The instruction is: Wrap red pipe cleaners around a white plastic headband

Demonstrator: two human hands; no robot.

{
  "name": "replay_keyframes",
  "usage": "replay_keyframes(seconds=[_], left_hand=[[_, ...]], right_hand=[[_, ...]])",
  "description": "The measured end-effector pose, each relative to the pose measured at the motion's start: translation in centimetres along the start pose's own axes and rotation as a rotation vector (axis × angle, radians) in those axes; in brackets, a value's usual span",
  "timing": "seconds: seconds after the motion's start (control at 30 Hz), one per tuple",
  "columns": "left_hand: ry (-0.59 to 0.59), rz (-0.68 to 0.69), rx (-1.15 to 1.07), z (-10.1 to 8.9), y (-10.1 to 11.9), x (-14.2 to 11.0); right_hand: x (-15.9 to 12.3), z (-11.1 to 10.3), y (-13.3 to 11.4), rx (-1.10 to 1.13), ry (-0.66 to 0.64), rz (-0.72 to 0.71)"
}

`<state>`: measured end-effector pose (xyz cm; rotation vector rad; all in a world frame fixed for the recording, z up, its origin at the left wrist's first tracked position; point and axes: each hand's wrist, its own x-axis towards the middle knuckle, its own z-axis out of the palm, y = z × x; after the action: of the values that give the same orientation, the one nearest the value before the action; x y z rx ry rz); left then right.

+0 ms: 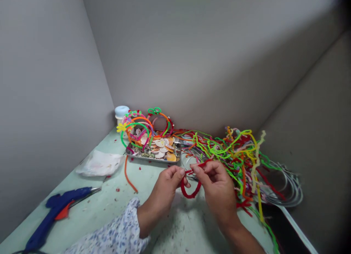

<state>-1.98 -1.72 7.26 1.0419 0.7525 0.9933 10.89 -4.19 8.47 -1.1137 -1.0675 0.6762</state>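
Note:
Between my two hands a red pipe cleaner hangs bent into a loop above the table. My left hand pinches one side of it with thumb and fingers. On the other side, my right hand grips it between thumb and forefinger, and a red length runs up past those fingertips. Just behind the hands stands a metal tray of shells and small stones. Several looped pipe-cleaner headbands rest on and behind the tray. To the right spreads a tangled heap of coloured pipe cleaners.
A blue glue gun with an orange trigger lies at the left. Behind it are a white packet and a light-blue-lidded jar. An orange pipe cleaner lies before the tray. Coiled grey wire and a black flat object sit at right.

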Motion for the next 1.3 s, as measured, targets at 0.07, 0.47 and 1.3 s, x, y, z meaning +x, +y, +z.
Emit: replay_keyframes(seconds=[0.07,0.47,1.3], left_hand=[[-0.015,-0.004,-0.055,0.1,0.0,-0.1],[-0.066,-0.072,-0.291,0.5,1.1,-0.4],[-0.057,-0.057,0.162,-0.4,2.5,-0.2]], right_hand=[[0.0,-0.1,-0.1,0.003,0.0,-0.009],[0.3,-0.5,0.0,-0.099,0.053,-0.131],[2.7,-3.0,0.1,-0.625,-0.523,-0.662]])
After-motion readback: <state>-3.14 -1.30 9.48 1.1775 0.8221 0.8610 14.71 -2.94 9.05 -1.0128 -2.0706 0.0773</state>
